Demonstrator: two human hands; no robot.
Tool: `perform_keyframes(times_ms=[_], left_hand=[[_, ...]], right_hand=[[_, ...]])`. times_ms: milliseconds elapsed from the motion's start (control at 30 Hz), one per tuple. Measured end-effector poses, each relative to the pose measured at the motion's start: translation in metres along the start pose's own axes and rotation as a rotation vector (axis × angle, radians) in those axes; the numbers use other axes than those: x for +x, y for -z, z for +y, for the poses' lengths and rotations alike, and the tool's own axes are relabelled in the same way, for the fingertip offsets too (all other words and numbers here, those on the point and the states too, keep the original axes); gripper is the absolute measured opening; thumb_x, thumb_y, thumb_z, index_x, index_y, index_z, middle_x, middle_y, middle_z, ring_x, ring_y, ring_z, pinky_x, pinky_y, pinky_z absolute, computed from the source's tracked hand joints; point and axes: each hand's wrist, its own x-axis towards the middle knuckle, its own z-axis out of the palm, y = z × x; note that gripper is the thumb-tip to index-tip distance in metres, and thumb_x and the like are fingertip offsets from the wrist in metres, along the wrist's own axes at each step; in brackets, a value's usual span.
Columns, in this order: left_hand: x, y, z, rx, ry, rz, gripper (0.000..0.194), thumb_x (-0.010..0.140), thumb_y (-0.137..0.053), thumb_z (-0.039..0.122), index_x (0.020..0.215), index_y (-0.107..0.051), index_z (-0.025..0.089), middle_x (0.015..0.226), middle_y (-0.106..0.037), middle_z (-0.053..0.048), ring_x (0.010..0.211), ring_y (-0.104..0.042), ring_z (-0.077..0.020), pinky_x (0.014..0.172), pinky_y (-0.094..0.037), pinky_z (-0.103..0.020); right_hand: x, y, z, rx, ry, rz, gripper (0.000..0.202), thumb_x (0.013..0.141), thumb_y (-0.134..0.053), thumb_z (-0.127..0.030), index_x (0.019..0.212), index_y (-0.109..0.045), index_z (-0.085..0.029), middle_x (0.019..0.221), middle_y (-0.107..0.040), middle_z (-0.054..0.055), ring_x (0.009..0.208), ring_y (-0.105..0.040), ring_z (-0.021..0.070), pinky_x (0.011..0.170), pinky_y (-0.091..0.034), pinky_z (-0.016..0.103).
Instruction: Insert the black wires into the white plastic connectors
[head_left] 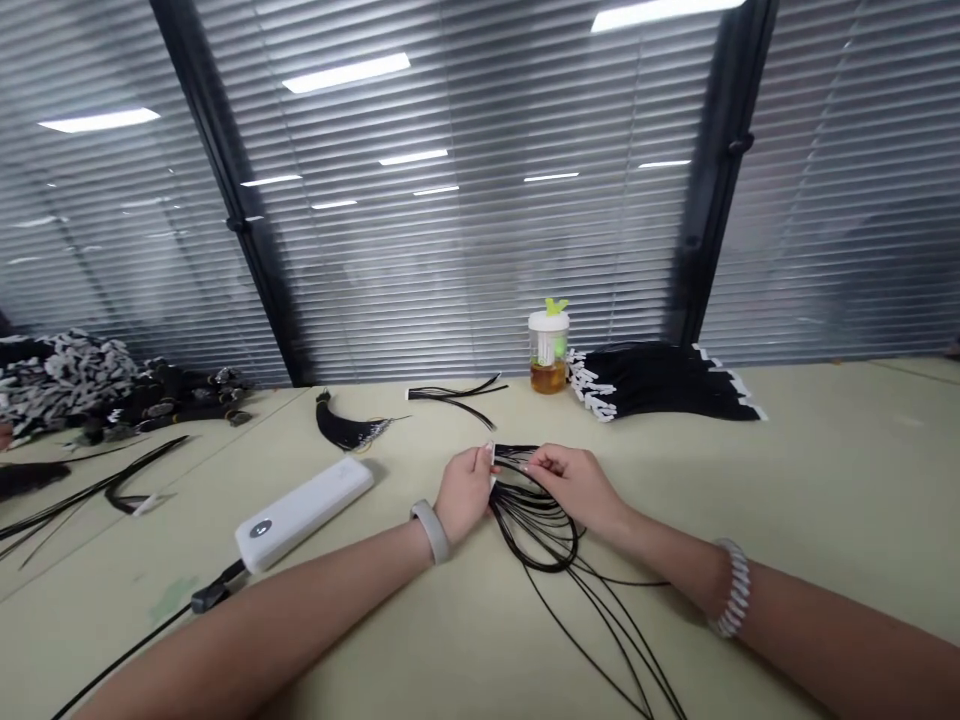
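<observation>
Near the middle of the table, my left hand [465, 492] is closed on the white end of a bundle of thin black cables [536, 520]. The cables loop out to the right of it, and several long strands trail toward the front edge of the view. My right hand [574, 485] is pinched at the upper part of the loops, thumb and index finger on a black strand. Its other fingers are curled in. The two hands are a short distance apart, with cables between them.
A white power bank [304, 512] with a black cable lies left. Behind are a small black bundle [346, 425], short loose cables [454, 395], a lidded cup of amber liquid [549, 355] and stacked black cables [664, 382]. More cables [71, 385] are heaped far left.
</observation>
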Motion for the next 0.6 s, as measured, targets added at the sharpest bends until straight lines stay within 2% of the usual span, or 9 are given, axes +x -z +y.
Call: perform_keyframes(times_ms=[233, 600], left_hand=[[-0.004, 0.005, 0.002, -0.003, 0.015, -0.084, 0.044, 0.082, -0.038, 0.054, 0.068, -0.051, 0.014, 0.047, -0.042, 0.003, 0.037, -0.039, -0.0089, 0.033, -0.034, -0.021], [-0.011, 0.007, 0.007, 0.038, -0.001, -0.120, 0.043, 0.083, -0.039, 0.052, 0.066, -0.052, 0.014, 0.043, -0.040, 0.004, 0.033, -0.037, -0.0080, 0.032, -0.030, -0.020]], right_hand=[[-0.007, -0.004, -0.004, -0.034, 0.017, 0.012, 0.021, 0.078, -0.052, -0.033, 0.067, -0.060, -0.016, 0.058, -0.057, -0.001, 0.053, -0.047, 0.0100, 0.050, -0.035, 0.021], [-0.012, -0.001, -0.009, -0.132, 0.130, 0.038, 0.020, 0.080, -0.051, -0.029, 0.068, -0.062, -0.018, 0.061, -0.061, 0.000, 0.055, -0.051, 0.0114, 0.054, -0.037, 0.023]])
